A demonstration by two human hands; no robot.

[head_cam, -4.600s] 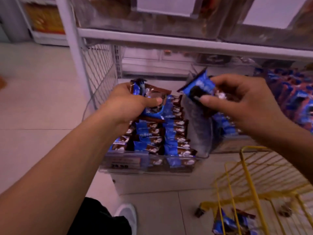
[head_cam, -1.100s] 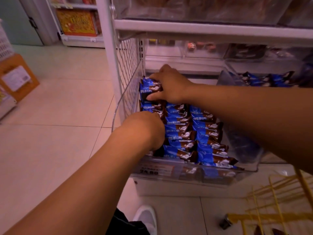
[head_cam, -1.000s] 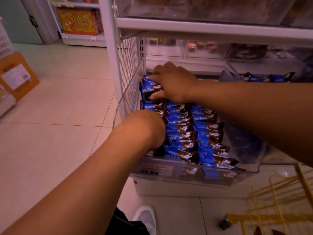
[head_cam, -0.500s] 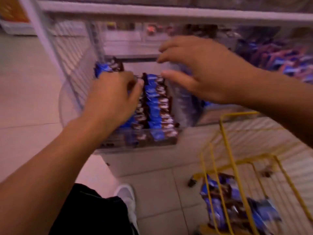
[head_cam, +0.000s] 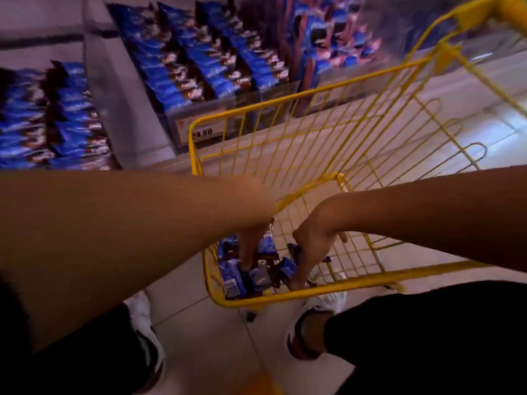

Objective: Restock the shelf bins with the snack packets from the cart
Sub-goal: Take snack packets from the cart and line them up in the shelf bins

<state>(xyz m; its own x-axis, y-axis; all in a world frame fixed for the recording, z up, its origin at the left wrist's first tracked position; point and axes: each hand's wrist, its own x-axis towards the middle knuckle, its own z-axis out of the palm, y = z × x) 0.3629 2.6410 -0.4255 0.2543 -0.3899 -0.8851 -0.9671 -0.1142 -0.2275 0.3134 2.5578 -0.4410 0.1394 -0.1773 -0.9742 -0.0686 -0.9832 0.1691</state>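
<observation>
Head view: both hands reach down among the snack packets [head_cam: 258,273] at the yellow cart's [head_cam: 285,295] near corner — grip unclear. Left hand [head_cam: 251,246], right hand [head_cam: 309,246]: better to gather several aligned.

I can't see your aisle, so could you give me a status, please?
Both hands, left and right, down among snack packets in yellow cart. Grip unclear. Nothing blocking.

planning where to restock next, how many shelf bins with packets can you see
3: a left bin, a middle bin behind the cart's far rim, and a right bin. More may lie outside the view.
</observation>
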